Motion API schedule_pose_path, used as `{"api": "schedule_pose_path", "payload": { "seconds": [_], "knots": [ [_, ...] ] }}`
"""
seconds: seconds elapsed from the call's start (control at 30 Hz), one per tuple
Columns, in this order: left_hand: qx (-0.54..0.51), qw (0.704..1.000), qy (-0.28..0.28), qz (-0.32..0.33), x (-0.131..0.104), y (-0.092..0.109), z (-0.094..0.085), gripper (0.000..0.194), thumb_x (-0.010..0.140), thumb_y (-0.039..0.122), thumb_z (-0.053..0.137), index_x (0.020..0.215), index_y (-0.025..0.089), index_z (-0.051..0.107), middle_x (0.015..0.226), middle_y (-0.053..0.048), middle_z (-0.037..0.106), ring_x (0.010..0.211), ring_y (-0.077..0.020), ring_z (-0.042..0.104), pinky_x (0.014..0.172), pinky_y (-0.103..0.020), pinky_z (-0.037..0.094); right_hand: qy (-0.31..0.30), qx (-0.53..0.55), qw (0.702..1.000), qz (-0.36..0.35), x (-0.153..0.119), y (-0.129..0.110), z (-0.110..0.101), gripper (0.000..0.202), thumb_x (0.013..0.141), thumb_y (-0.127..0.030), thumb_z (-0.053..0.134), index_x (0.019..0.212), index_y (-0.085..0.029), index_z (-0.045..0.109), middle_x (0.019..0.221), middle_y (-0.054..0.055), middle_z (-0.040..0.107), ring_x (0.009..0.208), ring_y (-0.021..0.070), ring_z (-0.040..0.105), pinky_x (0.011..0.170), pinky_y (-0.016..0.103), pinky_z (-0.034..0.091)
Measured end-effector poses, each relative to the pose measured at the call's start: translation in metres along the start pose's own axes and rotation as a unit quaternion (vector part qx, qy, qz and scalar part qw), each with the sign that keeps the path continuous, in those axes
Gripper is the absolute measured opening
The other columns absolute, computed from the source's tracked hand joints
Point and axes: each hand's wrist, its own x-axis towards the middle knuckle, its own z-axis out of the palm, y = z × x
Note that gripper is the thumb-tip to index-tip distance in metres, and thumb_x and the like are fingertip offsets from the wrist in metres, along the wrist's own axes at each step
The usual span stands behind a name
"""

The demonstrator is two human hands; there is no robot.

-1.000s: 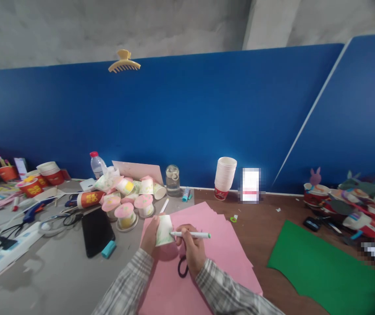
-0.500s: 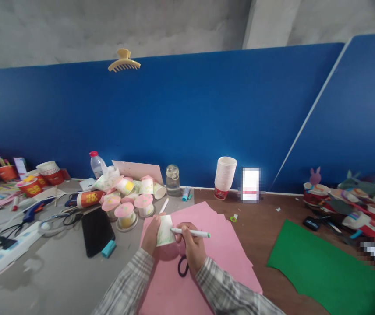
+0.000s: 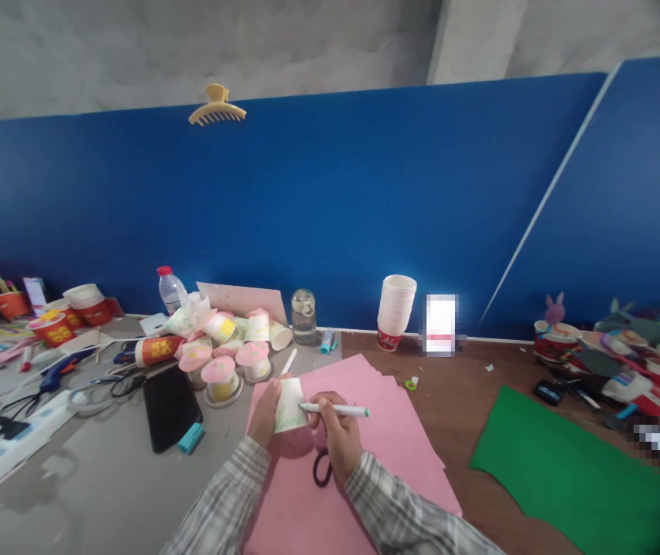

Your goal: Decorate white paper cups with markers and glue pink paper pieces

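Note:
My left hand is closed round the left side of a white paper cup with faint green marks on it. Pinched in my right hand is a white marker with a green end, its tip touching or very close to the cup's right side. Both hands are above a stack of pink paper sheets. Under my right hand lies a pair of scissors; one black handle loop shows and the rest is hidden.
Several decorated paper cups stand left of the hands, near a black phone and a turquoise cap. Behind are a glass jar and a stack of paper cups. Green paper lies on the right.
Almost nothing differs. The cup seems to have shifted very slightly in my left hand, while the marker stays at its right side.

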Motion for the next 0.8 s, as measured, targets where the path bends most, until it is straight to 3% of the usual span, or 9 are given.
{"api": "schedule_pose_path", "payload": {
  "seconds": [0.17, 0.53, 0.8],
  "knots": [
    [0.013, 0.999, 0.006, 0.038, 0.001, -0.001, -0.001, 0.06, 0.04, 0.053, 0.072, 0.086, 0.017, 0.059, 0.057, 0.0, 0.063, 0.046, -0.019, 0.056, 0.042, -0.029, 0.041, -0.011, 0.001, 1.0, 0.001, -0.002, -0.005, 0.0, 0.025, 0.067, -0.041, 0.057, 0.057, -0.019, 0.065, 0.037, -0.004, 0.054, 0.041, 0.0151, 0.049, 0.046, 0.025, 0.041],
    [0.024, 0.999, -0.037, 0.033, 0.001, 0.001, -0.001, 0.051, 0.045, 0.054, 0.07, 0.08, 0.018, 0.06, 0.047, 0.003, 0.058, 0.04, -0.0174, 0.053, 0.038, -0.028, 0.041, 0.024, 0.039, 0.999, 0.002, 0.002, 0.005, -0.001, 0.026, 0.069, -0.042, 0.055, 0.059, -0.019, 0.063, 0.033, -0.005, 0.053, 0.035, 0.0148, 0.05, 0.044, 0.026, 0.043],
    [0.012, 0.999, -0.02, 0.029, 0.005, 0.0, -0.004, 0.053, 0.046, 0.051, 0.07, 0.086, 0.018, 0.059, 0.048, 0.003, 0.058, 0.042, -0.0178, 0.054, 0.039, -0.028, 0.042, 0.013, 0.042, 0.999, -0.003, 0.001, 0.004, -0.001, 0.027, 0.07, -0.043, 0.056, 0.061, -0.019, 0.064, 0.036, -0.005, 0.054, 0.039, 0.0152, 0.052, 0.047, 0.025, 0.044]
  ]
}}
